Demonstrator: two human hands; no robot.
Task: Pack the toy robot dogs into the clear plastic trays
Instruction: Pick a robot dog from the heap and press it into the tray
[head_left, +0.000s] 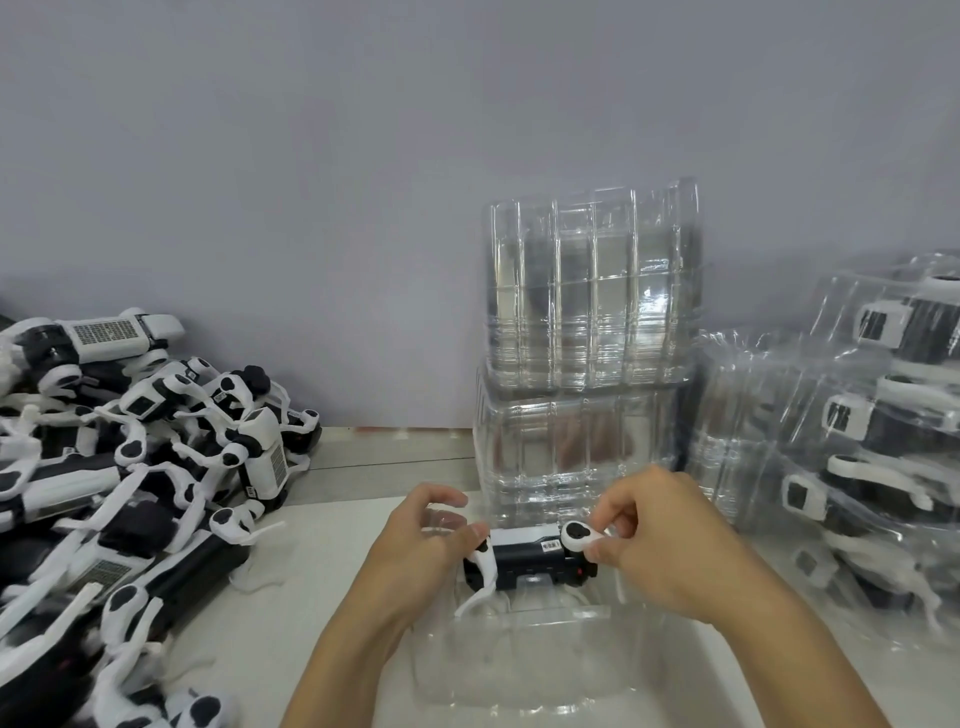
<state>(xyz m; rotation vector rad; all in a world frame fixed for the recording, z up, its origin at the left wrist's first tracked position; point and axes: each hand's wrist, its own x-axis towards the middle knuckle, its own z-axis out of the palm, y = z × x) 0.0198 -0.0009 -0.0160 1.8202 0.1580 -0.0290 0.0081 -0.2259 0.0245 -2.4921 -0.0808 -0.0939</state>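
Both hands, left hand (415, 540) and right hand (660, 540), clamped on toy robot dog (530, 564); legs best folded flat before pressing into clear tray (519, 670).

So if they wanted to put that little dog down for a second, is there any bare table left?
Yes: a bare strip of table runs along the wall between the pile of loose dogs and the stack of empty trays. The left is crowded with dogs, the right with packed trays, and an open tray fills the front.
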